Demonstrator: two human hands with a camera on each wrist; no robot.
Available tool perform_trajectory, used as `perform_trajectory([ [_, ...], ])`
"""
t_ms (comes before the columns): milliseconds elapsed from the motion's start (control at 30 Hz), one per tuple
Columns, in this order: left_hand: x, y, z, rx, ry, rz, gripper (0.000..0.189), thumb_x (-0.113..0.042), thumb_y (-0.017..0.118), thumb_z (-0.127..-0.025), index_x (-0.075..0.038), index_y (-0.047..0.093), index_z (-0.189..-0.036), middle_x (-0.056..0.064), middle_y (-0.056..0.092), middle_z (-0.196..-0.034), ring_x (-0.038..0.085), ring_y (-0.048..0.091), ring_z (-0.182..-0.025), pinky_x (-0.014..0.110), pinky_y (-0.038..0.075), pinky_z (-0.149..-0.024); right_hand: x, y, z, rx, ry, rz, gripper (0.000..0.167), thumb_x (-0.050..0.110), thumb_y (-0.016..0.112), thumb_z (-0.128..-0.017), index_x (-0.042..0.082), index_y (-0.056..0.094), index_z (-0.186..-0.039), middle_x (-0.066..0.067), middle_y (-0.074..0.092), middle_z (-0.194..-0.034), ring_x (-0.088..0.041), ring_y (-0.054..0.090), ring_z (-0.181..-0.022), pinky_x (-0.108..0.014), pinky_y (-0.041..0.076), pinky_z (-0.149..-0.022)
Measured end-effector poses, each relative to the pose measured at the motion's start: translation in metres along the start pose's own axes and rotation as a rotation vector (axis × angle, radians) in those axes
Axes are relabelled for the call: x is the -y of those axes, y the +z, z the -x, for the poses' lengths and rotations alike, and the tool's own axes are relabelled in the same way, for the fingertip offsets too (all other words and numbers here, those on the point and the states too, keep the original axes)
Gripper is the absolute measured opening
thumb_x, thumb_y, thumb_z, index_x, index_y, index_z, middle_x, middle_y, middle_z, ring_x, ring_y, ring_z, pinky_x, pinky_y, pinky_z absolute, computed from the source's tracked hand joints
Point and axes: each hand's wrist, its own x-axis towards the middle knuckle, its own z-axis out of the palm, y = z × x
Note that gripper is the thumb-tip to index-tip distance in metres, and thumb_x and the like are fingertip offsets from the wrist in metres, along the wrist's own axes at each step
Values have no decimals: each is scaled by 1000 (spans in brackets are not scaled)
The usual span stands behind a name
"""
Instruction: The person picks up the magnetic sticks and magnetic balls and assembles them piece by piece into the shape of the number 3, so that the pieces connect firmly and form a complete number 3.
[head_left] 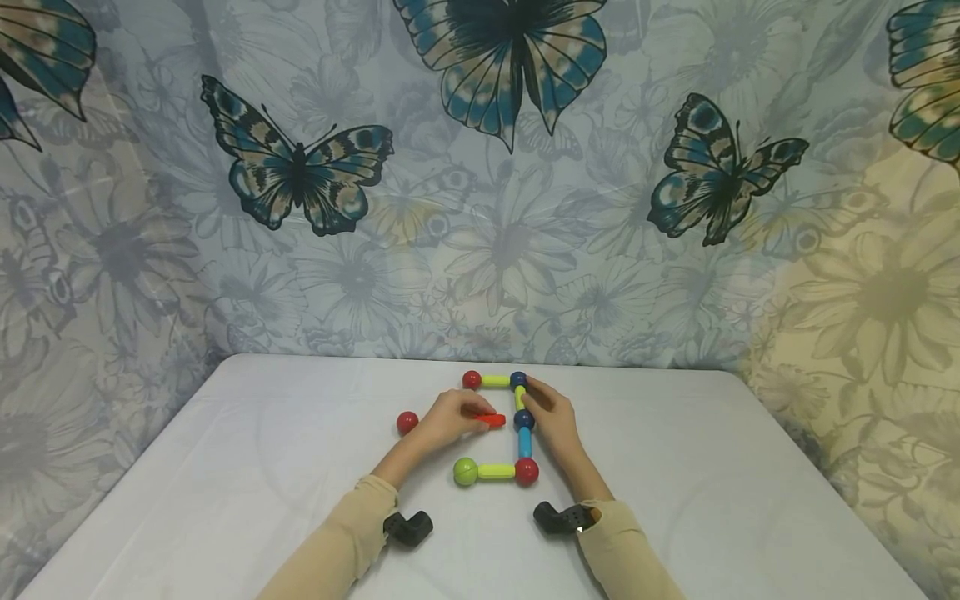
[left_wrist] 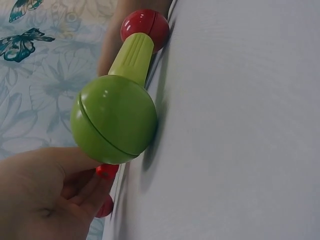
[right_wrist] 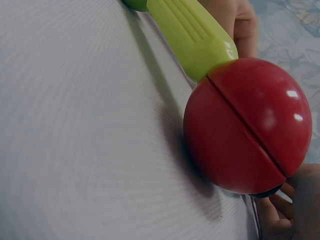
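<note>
My left hand [head_left: 452, 417] pinches a short red rod [head_left: 492, 420] whose free end points right, toward the lower navy ball [head_left: 524, 419]. Joined balls and rods lie on the table in a shape open to the left. Along its top, a yellow-green rod [head_left: 496, 381] links a red ball [head_left: 472, 380] to the upper navy ball [head_left: 518, 381]. My right hand [head_left: 552, 419] grips the upright yellow-green rod [head_left: 520, 398] between the navy balls. Below, a blue rod [head_left: 525, 443] meets a red ball [right_wrist: 247, 125], then a yellow-green rod [left_wrist: 132, 57] and green ball [left_wrist: 114, 119].
A separate red ball [head_left: 407, 422] lies left of my left hand. The white table [head_left: 675, 467] reaches back to a wall covering with butterflies and flowers [head_left: 510, 250]. Black wrist cameras [head_left: 408, 528] stick out inward from both sleeves.
</note>
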Motion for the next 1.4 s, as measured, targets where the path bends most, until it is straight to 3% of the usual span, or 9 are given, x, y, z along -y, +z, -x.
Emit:
perform_trajectory([
  [267, 1, 2, -3, -40, 38, 24, 24, -3, 71, -85, -10, 74, -107, 2, 74, -107, 18, 64, -105, 34, 53, -94, 1, -2, -1, 6, -12, -3, 44, 20, 61, -96, 10, 54, -139, -14, 55, -142, -32, 47, -137, -43, 38, -114],
  [733, 0, 8, -9, -30, 89, 34, 23, 0, 71, -83, -9, 74, -105, 4, 74, -105, 20, 64, -105, 29, 52, -93, 0, -2, -1, 14, -25, -5, 46, 21, 63, -95, 9, 54, -138, -15, 56, -141, -32, 47, -137, -44, 39, -113],
  [1400, 0, 11, -9, -35, 84, 41, 23, -1, 72, -83, -7, 74, -104, 6, 74, -105, 22, 66, -105, 33, 53, -94, 2, -2, 0, 18, -28, -16, 46, 21, 63, -95, 8, 53, -139, -15, 55, -142, -32, 47, -137, -43, 40, -112],
])
